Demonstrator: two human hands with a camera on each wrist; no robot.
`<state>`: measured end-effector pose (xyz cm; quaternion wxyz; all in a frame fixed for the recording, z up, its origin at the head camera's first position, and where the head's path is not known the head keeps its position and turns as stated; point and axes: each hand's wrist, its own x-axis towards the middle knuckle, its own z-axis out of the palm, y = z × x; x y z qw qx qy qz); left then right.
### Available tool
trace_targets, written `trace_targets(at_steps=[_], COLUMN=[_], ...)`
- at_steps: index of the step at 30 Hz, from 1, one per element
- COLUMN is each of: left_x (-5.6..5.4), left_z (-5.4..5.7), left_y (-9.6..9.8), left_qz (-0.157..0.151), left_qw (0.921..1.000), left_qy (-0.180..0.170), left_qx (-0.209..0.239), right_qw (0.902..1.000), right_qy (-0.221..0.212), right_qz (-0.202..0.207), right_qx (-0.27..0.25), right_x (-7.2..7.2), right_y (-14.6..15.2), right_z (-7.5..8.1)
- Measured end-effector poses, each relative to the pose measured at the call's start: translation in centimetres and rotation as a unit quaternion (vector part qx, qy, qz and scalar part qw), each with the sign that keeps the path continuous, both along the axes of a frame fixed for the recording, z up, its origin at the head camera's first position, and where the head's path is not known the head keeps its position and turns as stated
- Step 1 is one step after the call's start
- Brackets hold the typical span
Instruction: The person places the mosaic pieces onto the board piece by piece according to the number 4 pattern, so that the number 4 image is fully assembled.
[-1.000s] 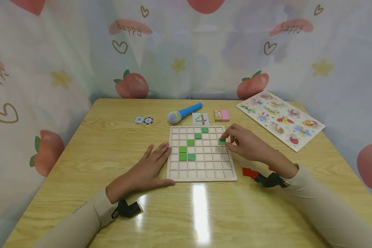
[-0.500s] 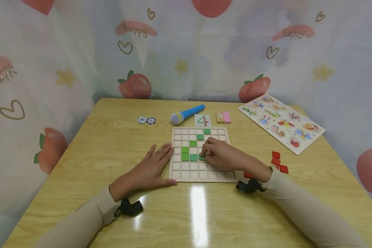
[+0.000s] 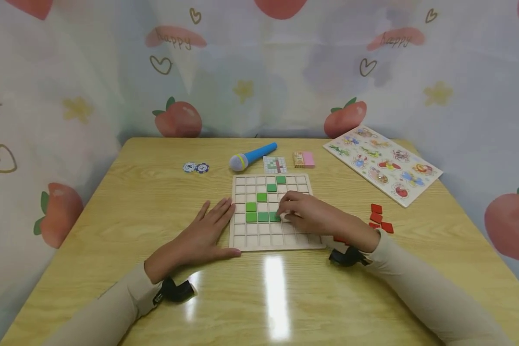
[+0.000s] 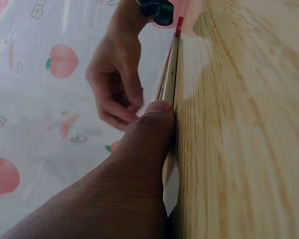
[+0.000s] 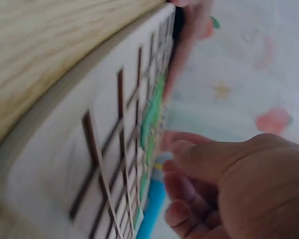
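Observation:
A square wooden grid board (image 3: 253, 242) lies on the table with several green tiles in its cells. My left hand (image 3: 199, 240) rests flat at the board's left edge, fingers spread; in the left wrist view its thumb (image 4: 149, 129) presses the board's rim. My right hand (image 3: 313, 215) is over the board, its loosely bent fingertips beside a green tile (image 3: 274, 216) lying in a cell at the right end of a row of green tiles. In the blurred right wrist view, no tile shows between the fingers of my right hand (image 5: 224, 174).
Red tiles (image 3: 376, 217) lie right of the board, some partly behind my right forearm. Behind the board are a blue toy microphone (image 3: 255, 156), a pattern card (image 3: 275, 165) and a pink box (image 3: 304, 159). Poker chips (image 3: 196, 167) lie left; an insect puzzle board (image 3: 382, 163) lies right.
My right hand has carried a green tile from the board's right edge leftward and set it into the cell beside the green row. My left hand has stayed at the board's edge.

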<state>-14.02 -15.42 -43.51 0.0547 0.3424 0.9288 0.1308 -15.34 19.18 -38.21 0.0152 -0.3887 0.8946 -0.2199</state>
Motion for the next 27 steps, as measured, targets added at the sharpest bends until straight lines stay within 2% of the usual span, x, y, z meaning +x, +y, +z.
trace_targets(at_steps=[3,7,11,14,17,21,27], left_x=[0.1,0.1,0.1,0.1,0.1,0.1,0.2], left_z=[-0.1,-0.1,-0.1,-0.1,-0.1,0.0,0.0], left_y=[0.0,0.0,-0.1,-0.2,-0.2,-0.2,-0.1], left_qz=[0.0,-0.001,0.0,-0.002,-0.002,-0.001,0.0], left_qw=[1.0,0.9999,0.9999,0.9999,0.9999,0.9999,0.9999], left_qy=[0.0,0.006,0.01,0.012,0.011,0.008,0.009], left_qx=[0.005,0.012,0.012,0.011,0.012,0.01,0.005], right_qw=[0.9973,0.9813,0.9715,0.9689,0.9653,0.9591,0.9388], right_qy=[0.022,0.083,0.079,0.067,0.07,0.089,0.125], right_qz=[-0.045,-0.129,-0.192,-0.217,-0.232,-0.248,-0.307], right_qx=[-0.054,-0.117,-0.114,-0.099,-0.098,-0.104,-0.094], right_x=[1.3,3.7,6.2,7.6,8.2,8.2,7.7], right_y=[3.2,8.5,12.0,13.4,14.1,15.0,17.0], right_z=[0.9,1.0,-0.5,-1.7,-2.8,-3.8,-4.4])
